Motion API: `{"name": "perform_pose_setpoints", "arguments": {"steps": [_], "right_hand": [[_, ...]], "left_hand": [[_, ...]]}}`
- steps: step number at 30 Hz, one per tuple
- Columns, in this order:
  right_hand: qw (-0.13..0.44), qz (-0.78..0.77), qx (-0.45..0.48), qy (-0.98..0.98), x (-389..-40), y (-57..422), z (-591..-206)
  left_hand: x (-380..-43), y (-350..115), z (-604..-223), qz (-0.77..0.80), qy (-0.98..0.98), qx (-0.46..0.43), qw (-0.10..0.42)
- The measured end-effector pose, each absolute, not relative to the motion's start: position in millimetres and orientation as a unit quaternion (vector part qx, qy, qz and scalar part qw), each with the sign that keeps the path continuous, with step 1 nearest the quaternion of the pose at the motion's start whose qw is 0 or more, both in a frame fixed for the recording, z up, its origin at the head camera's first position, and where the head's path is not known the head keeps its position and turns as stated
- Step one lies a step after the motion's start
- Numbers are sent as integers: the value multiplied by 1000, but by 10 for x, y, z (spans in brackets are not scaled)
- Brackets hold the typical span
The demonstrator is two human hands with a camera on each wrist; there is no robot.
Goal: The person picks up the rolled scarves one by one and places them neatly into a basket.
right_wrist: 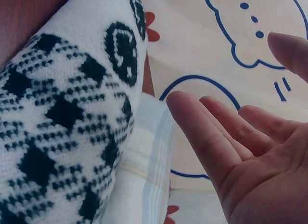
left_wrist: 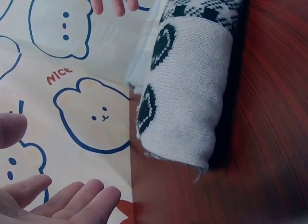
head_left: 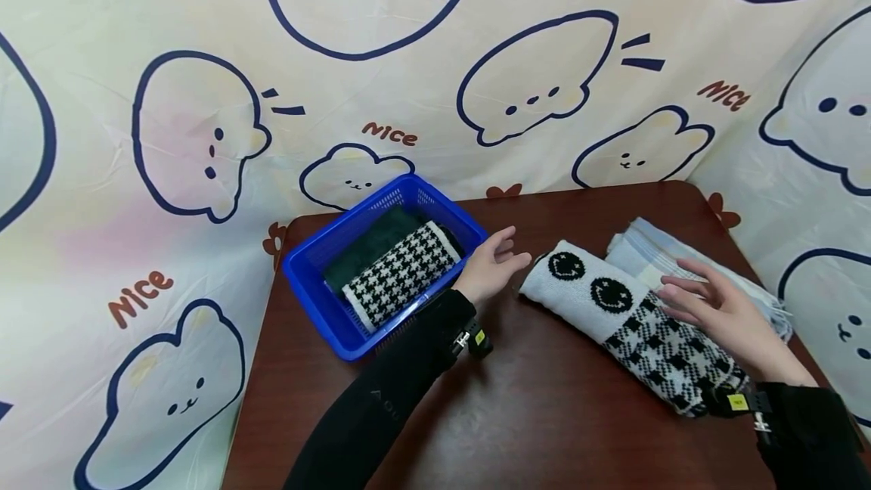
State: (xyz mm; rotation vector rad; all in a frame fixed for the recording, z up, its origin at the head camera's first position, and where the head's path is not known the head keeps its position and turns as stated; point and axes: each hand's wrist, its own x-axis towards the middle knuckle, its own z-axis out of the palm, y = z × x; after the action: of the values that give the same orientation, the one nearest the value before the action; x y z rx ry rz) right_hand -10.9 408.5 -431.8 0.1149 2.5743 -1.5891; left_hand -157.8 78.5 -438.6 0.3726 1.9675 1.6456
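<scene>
A folded black-and-white knitted scarf (head_left: 612,308) with smiley faces at one end lies slantwise on the table. Partly beneath or behind it is a pale blue plaid scarf (head_left: 680,248) with a fringed end. My right hand (head_left: 728,316) hovers over these two, its fingers loosely bent with nothing held; the right wrist view shows the palm and spread thumb (right_wrist: 255,166). Between the basket and the knitted scarf's smiley end is my left hand (head_left: 491,267), fingers relaxed and holding nothing. In the left wrist view its fingers (left_wrist: 82,202) stay apart from the knitted scarf (left_wrist: 187,94).
To the left stands a blue plastic basket (head_left: 320,324). Inside it lie a dark green folded cloth (head_left: 374,244) and a black-and-white houndstooth knit (head_left: 401,274). The brown table (head_left: 544,429) meets a cartoon-printed cloth backdrop (head_left: 435,97) at its back and right.
</scene>
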Motion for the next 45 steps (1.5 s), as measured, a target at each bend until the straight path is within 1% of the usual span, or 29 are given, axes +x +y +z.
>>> {"name": "perform_pose_setpoints", "arguments": {"steps": [11,21,29,35,45], "right_hand": [[47,-554,85,827,104,4322,-4410],[43,-533,123,836,294,4391,-4450],[25,-461,196,865,396,4363,-4502],[31,-449,223,865,477,4438,-4550],[3,-442,283,851,602,4518,-4619]], "left_hand": [[-1595,907,-4448,635,702,80,312],[-1630,978,-4531,631,706,51,316],[-1669,1057,-4571,634,695,5,338],[-1669,1067,-4589,635,693,0,341],[-1672,1095,-4674,641,686,-12,345]]}}
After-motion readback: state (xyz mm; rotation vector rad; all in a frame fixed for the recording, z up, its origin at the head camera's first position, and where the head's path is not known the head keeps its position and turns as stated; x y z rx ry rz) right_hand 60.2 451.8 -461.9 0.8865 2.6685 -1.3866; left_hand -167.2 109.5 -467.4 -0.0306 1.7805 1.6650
